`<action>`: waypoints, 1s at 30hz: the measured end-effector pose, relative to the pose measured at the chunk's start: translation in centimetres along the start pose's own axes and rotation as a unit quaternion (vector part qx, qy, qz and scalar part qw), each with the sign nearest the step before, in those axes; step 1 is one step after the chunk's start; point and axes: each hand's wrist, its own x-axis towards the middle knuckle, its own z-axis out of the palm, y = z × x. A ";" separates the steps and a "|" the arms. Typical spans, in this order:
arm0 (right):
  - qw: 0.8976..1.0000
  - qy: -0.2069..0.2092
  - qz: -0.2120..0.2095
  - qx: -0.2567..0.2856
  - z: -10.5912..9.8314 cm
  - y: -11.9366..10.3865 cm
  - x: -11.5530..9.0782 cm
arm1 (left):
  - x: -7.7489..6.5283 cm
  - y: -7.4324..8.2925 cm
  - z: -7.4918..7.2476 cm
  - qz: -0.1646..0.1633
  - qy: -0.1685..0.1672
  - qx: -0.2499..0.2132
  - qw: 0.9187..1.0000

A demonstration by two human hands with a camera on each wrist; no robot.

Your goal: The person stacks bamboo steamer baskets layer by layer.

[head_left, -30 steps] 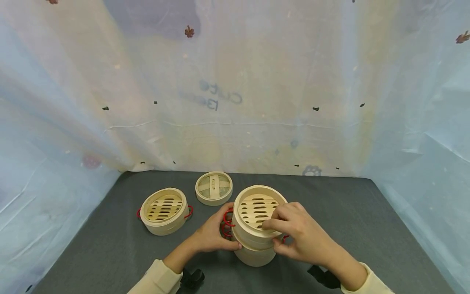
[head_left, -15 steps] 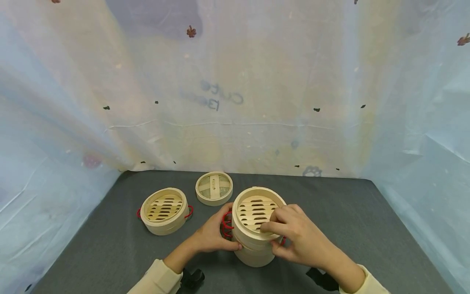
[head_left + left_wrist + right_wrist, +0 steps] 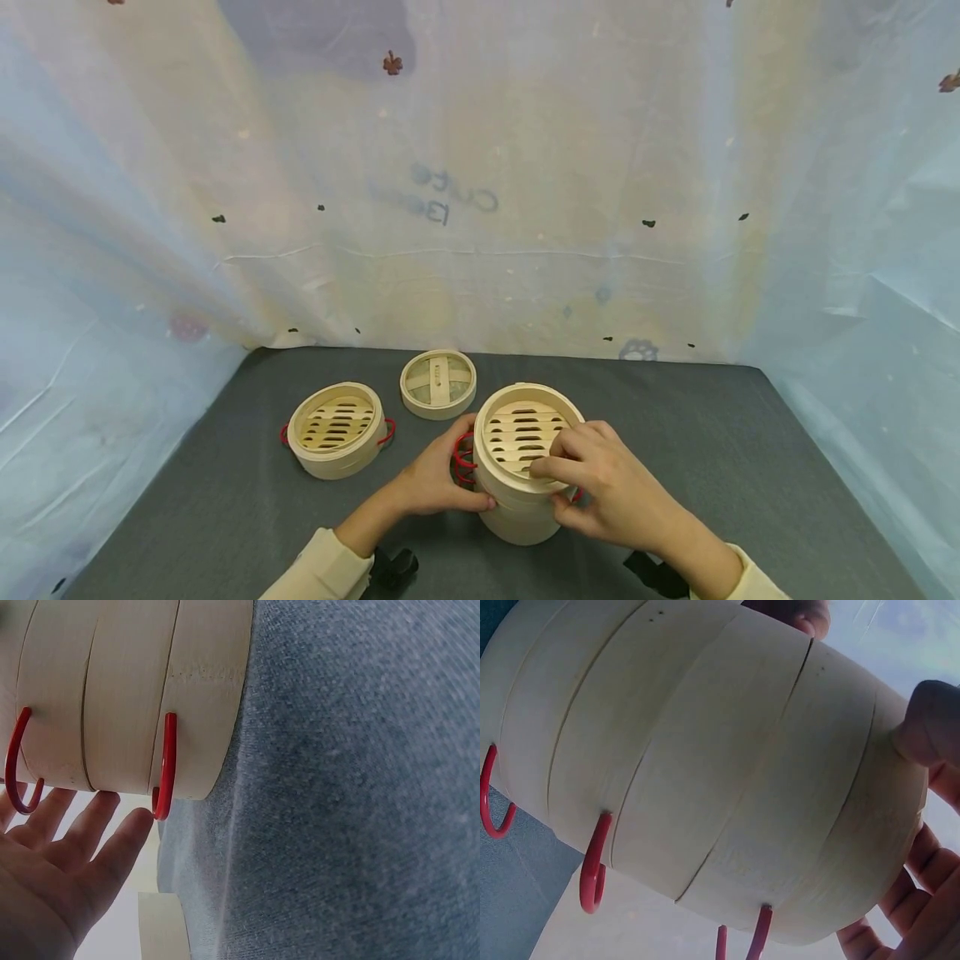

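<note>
A tall stack of round bamboo steamer baskets (image 3: 521, 518) stands at the near middle, with red loop handles (image 3: 166, 765) down its sides. On top sits a steamer basket (image 3: 513, 421) with a slatted floor. My right hand (image 3: 603, 483) pinches this top basket's near right rim, fingers inside and thumb outside. My left hand (image 3: 438, 479) holds the stack's left side, thumb at the front and fingers around the back. In the left wrist view its fingers (image 3: 109, 855) reach the wall beside the handles. The right wrist view shows the tiers (image 3: 682, 765) lying close together.
Another slatted steamer basket (image 3: 337, 462) with red handles stands to the left on the dark grey cloth (image 3: 720, 450). A round bamboo lid (image 3: 438, 410) with a cross strap lies behind, near the back edge. Pale plastic sheeting (image 3: 525, 275) encloses the back and sides.
The top basket has settled slightly lower on the stack, and my right hand has come down a little with it. My left hand stays in place.
</note>
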 end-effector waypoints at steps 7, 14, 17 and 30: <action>1.000 0.003 0.000 0.000 0.0 -0.1 0.0 | 0.0 0.1 0.0 0.001 0.000 -0.009 1.000; 1.000 0.009 0.005 0.002 0.2 -0.2 0.0 | 0.0 0.1 0.0 0.004 0.003 -0.005 1.000; 1.000 0.014 0.001 0.001 0.2 -0.2 0.0 | 0.0 0.0 0.0 0.005 0.003 0.000 1.000; 1.000 0.019 0.004 0.003 0.3 -0.3 0.0 | 0.0 0.3 0.0 -0.002 0.002 0.002 1.000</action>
